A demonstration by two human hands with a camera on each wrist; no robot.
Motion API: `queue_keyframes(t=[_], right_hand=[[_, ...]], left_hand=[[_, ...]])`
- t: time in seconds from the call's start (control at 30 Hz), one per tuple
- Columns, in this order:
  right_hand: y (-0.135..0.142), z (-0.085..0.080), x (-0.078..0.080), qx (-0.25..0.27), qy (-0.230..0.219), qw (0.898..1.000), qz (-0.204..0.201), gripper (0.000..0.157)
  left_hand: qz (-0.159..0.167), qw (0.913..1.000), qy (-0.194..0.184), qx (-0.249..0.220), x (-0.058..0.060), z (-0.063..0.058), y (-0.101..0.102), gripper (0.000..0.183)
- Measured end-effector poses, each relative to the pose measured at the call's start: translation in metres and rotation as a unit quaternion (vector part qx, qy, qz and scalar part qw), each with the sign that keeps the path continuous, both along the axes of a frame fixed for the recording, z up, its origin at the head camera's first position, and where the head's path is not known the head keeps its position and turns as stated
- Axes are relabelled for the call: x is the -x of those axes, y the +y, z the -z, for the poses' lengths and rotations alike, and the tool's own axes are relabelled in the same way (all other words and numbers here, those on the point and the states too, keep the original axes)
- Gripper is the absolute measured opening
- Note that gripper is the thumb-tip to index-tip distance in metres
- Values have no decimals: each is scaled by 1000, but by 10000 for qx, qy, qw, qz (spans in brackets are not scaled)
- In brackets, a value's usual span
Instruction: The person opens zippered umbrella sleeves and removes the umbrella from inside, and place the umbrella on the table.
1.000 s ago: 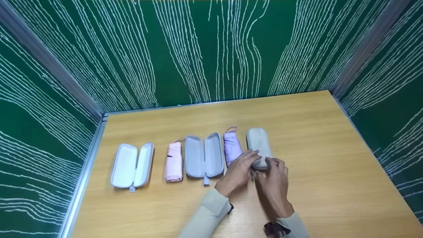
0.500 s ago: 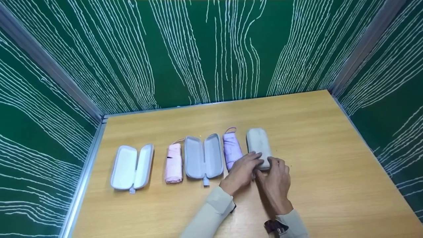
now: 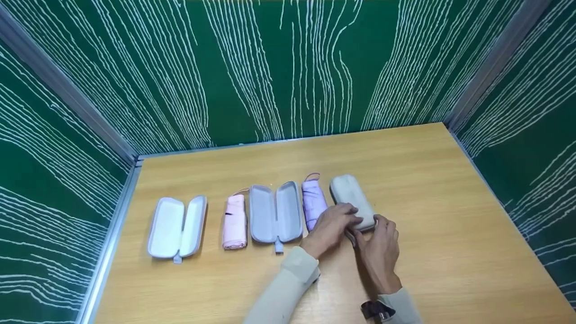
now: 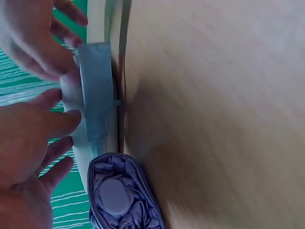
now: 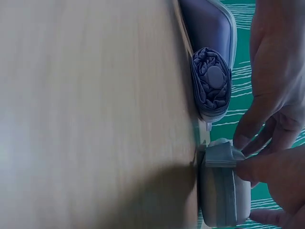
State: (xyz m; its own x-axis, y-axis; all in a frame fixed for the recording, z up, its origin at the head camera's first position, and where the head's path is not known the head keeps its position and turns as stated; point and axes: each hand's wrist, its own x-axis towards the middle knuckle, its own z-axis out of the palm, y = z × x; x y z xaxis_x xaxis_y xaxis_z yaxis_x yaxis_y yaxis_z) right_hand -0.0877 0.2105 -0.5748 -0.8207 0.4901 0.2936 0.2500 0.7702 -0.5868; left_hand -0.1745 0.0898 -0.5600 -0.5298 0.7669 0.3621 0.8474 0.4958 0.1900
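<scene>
A closed grey glasses case [image 3: 352, 198] lies at a slant on the table, with both hands at its near end. My left hand [image 3: 330, 227] holds the near left corner, fingers over the lid and thumb low at the end. On the other side, my right hand [image 3: 381, 252] grips the near right corner, its thumb beside the fabric tab [image 4: 95, 90] that sticks out of the end. The right thumb also shows against that tab in the right wrist view. Just left of the case lies a folded purple umbrella [image 3: 313, 202], partly covered by my left hand.
Further left stands an open glasses case with grey-blue lining [image 3: 264, 216], then a folded pink umbrella [image 3: 235, 222]. An open glasses case with white lining [image 3: 167, 229] is leftmost. Green walls [image 3: 315, 67] with white lines enclose the wooden table [image 3: 202, 288].
The grey case has turned a little, its near end swinging right and its far end shifting slightly left. My right hand has moved slightly right with it; my left hand stays on the lid.
</scene>
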Motion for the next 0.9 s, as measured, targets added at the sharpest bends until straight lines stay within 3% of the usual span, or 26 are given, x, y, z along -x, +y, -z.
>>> queue_keyframes(t=[0.07, 0.13, 0.2, 0.27, 0.3, 0.33, 0.37, 0.4, 0.5, 0.57, 0.63, 0.67, 0.9], right_hand=[[1, 0, -2, 101, -257, 9995, 144, 62], [3, 0, -4, 204, -502, 9983, 221, 55], [6, -1, -6, 277, -679, 9970, 265, 46], [8, -1, -8, 310, -784, 9961, 272, 36], [8, -1, -9, 312, -812, 9958, 276, 32], [9, -1, -9, 304, -836, 9957, 271, 28], [9, -1, -10, 295, -861, 9955, 273, 25], [9, -1, -10, 283, -887, 9953, 270, 22], [8, 0, -9, 313, -967, 9945, 243, 20], [8, 0, -9, 347, -1014, 9940, 239, 20], [8, 0, -8, 380, -1025, 9937, 239, 20], [8, 0, -8, 402, -1016, 9937, 237, 19], [8, 4, -7, 533, -942, 9937, 284, 15]], left_hand=[[58, 9999, -18, 111, 2, 0, 2, 27], [86, 9992, -296, 267, 2, 1, 5, 28], [-88, 9929, -1165, 205, 2, 1, 9, 24], [-457, 9721, -2297, -131, 2, 0, 12, 17], [-649, 9573, -2790, -402, 3, 0, 14, 16], [-814, 9435, -3142, -664, 3, 0, 15, 17], [-896, 9355, -3309, -852, 3, 0, 17, 19], [-853, 9360, -3294, -899, 4, -1, 17, 19], [-195, 9808, -1930, -206, 5, -1, 17, 15], [151, 9964, -811, 211, 6, -1, 17, 27], [237, 9985, 3, 498, 6, -1, 17, 39], [203, 9982, 151, 545, 6, -1, 17, 40], [-86, 9953, 644, 717, 2, -2, 21, 33]])
